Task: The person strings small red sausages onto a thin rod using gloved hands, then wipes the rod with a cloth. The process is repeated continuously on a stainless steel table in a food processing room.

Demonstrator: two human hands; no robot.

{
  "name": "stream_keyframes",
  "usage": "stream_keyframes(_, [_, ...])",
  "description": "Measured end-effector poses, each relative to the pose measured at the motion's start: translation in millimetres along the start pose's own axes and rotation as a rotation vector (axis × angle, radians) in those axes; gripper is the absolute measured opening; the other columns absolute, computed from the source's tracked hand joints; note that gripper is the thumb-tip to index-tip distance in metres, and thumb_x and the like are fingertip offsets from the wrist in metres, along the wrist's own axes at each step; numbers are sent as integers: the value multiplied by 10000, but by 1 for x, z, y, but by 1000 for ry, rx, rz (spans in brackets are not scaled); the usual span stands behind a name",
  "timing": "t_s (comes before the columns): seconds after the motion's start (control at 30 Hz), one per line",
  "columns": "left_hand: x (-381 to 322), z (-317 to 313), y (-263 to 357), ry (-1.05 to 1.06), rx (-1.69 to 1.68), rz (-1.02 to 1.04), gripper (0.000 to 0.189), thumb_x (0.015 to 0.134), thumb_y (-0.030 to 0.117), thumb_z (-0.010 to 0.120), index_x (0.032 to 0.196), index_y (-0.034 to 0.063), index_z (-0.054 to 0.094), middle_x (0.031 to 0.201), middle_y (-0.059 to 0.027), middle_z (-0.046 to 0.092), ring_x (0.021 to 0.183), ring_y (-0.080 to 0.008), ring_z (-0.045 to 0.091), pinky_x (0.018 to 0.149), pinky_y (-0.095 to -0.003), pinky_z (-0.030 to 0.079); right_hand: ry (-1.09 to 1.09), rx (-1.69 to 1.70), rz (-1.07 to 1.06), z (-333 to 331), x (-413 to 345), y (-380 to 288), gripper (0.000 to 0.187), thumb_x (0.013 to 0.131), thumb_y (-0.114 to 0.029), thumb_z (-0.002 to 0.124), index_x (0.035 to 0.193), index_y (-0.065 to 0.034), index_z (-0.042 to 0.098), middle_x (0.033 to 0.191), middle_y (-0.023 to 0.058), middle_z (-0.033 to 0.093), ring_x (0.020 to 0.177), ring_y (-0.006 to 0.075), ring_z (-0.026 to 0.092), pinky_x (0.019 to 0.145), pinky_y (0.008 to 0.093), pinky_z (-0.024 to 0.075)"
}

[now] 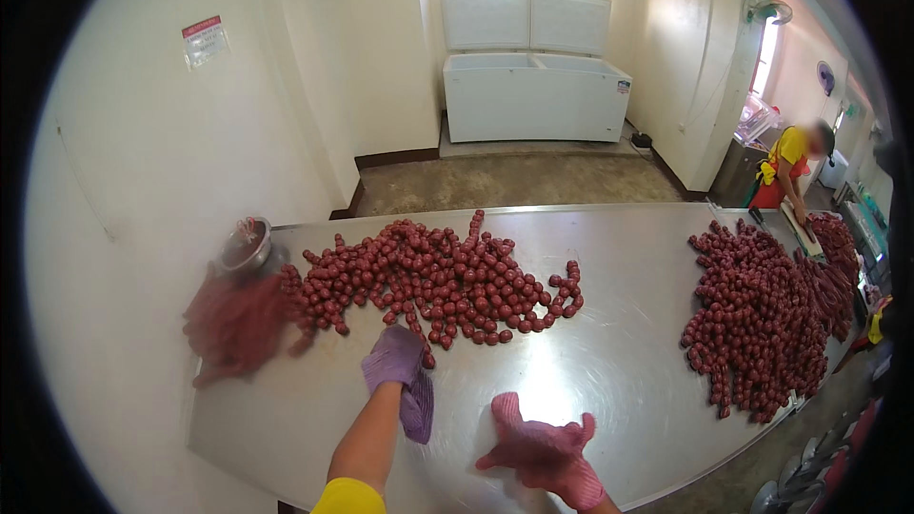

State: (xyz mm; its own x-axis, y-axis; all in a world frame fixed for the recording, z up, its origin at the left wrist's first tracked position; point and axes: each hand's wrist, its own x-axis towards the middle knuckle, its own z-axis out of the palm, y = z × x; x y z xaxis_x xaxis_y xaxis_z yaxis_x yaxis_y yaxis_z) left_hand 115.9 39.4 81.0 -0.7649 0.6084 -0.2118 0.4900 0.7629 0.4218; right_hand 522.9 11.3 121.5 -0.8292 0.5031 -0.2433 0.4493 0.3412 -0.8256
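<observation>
My left hand [395,360] wears a purple knit glove and sits at the near edge of a pile of round red linked sausages [428,271]. Ribbed purple fabric hangs below this hand; its fingers are hidden, and I cannot tell whether they grip anything. One short string of links lies close beside the glove. My right hand [543,442], in a pink knit glove with dark stains, is over the steel table [607,371]. Its fingers are spread and nothing is in them. A blurred red mass [239,328] lies left of the pile.
A metal bowl [263,253] with string stands at the table's left end. More sausage links [757,314] are heaped at the right. Beyond them a co-worker [785,157] leans over a white board [800,228]. An uncovered white chest freezer [535,100] stands by the far wall.
</observation>
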Motion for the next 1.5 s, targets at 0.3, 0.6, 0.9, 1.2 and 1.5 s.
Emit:
stream_keyframes(0.3, [58, 32, -12, 43, 283, 122, 244, 1105, 181, 763, 1265, 98, 927, 1263, -179, 927, 1190, -378, 910, 962, -540, 719, 139, 90, 149, 14, 12, 0, 551, 1111, -478, 764, 1445, -53, 663, 1273, 179, 790, 1133, 366, 765, 1018, 514, 563])
stream_keyframes(0.6, [-67, -135, 89, -350, 910, 828, 252, 1078, 250, 811, 1294, 176, 919, 1109, -119, 935, 1018, -319, 927, 799, -577, 676, 436, -149, 214, 33, 49, 32, 495, 1123, -509, 747, 1303, -49, 722, 1101, 161, 845, 967, 362, 817, 889, 531, 603])
stream_keyframes(0.9, [-211, -133, 139, -850, 793, 1107, 220, 1082, 304, 821, 1254, 222, 931, 1049, -86, 916, 960, -339, 908, 774, -559, 676, 490, 166, -153, 57, 61, 56, 506, 1138, -419, 784, 1493, -61, 824, 1317, 158, 876, 1227, 302, 845, 1040, 468, 647])
stream_keyframes(1.2, [-234, -67, 139, -523, 784, 1509, 199, 1013, 238, 842, 1188, 234, 937, 1077, -73, 871, 950, -392, 870, 782, -525, 654, 140, 355, 356, -25, -99, 30, 400, 1145, -319, 696, 1387, -30, 829, 1214, 183, 862, 1156, 335, 829, 1057, 477, 637])
stream_keyframes(1.5, [-279, -30, 223, -425, 455, 1609, 274, 955, 167, 894, 1223, 224, 909, 1150, -46, 867, 1009, -313, 875, 830, -484, 672, 475, -146, -129, 7, -166, 133, 459, 1035, -251, 788, 1382, 50, 793, 1326, 255, 825, 1293, 453, 784, 1155, 542, 600])
